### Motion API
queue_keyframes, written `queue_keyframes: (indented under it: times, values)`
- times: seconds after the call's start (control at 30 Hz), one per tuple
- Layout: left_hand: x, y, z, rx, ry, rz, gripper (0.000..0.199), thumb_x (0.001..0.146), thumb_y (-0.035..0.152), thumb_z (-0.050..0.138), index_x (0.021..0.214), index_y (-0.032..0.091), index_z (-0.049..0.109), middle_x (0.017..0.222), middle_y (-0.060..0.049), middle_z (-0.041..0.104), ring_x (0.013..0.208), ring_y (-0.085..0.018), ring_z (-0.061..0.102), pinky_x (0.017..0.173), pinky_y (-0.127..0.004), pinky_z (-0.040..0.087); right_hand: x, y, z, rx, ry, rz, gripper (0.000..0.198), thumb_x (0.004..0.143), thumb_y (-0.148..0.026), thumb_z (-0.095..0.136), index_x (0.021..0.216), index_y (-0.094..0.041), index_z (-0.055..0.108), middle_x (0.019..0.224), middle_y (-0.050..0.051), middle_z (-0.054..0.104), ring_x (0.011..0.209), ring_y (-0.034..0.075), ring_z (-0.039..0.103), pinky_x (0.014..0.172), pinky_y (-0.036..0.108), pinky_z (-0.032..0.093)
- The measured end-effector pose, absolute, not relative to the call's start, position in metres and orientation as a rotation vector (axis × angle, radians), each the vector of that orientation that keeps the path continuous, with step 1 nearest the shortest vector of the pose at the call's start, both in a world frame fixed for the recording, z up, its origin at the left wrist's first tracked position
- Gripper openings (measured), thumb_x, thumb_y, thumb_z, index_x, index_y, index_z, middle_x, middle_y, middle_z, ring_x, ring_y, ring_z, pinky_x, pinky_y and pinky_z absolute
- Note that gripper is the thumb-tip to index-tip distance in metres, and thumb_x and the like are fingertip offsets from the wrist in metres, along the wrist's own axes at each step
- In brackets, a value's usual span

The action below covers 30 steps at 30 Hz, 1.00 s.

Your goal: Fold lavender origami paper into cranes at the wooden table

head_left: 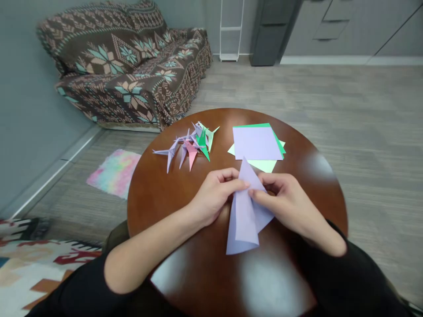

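Note:
A sheet of lilac origami paper point(245, 220), partly folded with a pointed top and a loose, curving lower flap, is held up over the near half of the round table. My left hand point(220, 191) pinches it from the left, thumb on the front face. On the right edge, my right hand point(280, 193) grips the same paper between thumb and fingers. Some fingertips of both hands are hidden behind the sheet. Beyond my left hand lie several folded paper cranes point(191, 152) in lilac, pink and green. A stack of square paper point(257, 143), lilac on top, lies behind the held sheet.
The brown round table point(158, 189) has a curved edge close to both forearms. Past it stands a sofa point(132, 66) under a patterned cover. A pastel fluffy mat point(114, 171) lies on the floor to the left. A white rack point(230, 31) stands at the back wall.

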State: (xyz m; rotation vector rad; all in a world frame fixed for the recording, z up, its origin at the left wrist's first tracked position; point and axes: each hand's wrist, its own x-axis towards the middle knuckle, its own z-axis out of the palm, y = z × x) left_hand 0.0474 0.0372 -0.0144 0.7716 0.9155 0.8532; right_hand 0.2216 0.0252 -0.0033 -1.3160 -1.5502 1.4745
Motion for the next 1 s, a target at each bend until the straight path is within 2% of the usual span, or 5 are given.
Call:
queue_keyframes:
  times: [0.23,0.6,0.77,0.87,1.0]
  values:
    - [0.045,0.043,-0.008,0.671,0.854,0.939,0.024,0.067,0.023,0.084,0.067,0.015,0.061,0.065,0.002,0.062,0.060,-0.009,0.056,0.063,-0.023,0.047,0.219,0.023,0.001,-1.344,-1.651,1.500,0.011,0.080,-0.024,0.061,0.072,-0.016,0.062,0.066,-0.003,0.050,0.061,0.012,0.040,0.054,0.027,0.029]
    - [0.036,0.059,-0.007,0.651,0.869,1.206,0.015,0.071,0.020,0.082,0.071,0.013,0.069,0.071,0.002,0.059,0.064,-0.006,0.051,0.060,-0.018,0.040,0.219,0.024,0.000,-1.300,-1.677,1.567,0.015,0.081,-0.023,0.062,0.068,-0.018,0.058,0.064,-0.004,0.046,0.060,0.011,0.040,0.054,0.026,0.028]
    - [0.032,0.055,-0.007,0.894,0.877,1.036,0.022,0.073,0.031,0.083,0.080,0.014,0.071,0.072,0.001,0.062,0.064,-0.008,0.053,0.059,-0.021,0.041,0.220,0.025,-0.003,-1.297,-1.567,1.545,0.012,0.081,-0.026,0.065,0.073,-0.017,0.066,0.067,-0.002,0.057,0.061,0.013,0.047,0.056,0.026,0.034]
    - [0.031,0.052,-0.009,1.078,0.942,0.852,0.021,0.071,0.030,0.083,0.077,0.014,0.069,0.067,0.002,0.061,0.056,-0.007,0.049,0.054,-0.021,0.036,0.223,0.028,-0.005,-1.313,-1.457,1.503,0.011,0.078,-0.028,0.070,0.077,-0.017,0.071,0.073,0.001,0.068,0.065,0.016,0.056,0.060,0.027,0.041]
    - [0.028,0.054,-0.012,1.149,0.960,0.768,0.023,0.077,0.035,0.079,0.072,0.014,0.071,0.059,0.002,0.057,0.053,-0.008,0.048,0.051,-0.021,0.035,0.225,0.030,-0.006,-1.346,-1.404,1.424,0.013,0.076,-0.029,0.073,0.074,-0.017,0.071,0.074,0.003,0.071,0.067,0.019,0.060,0.060,0.028,0.044]
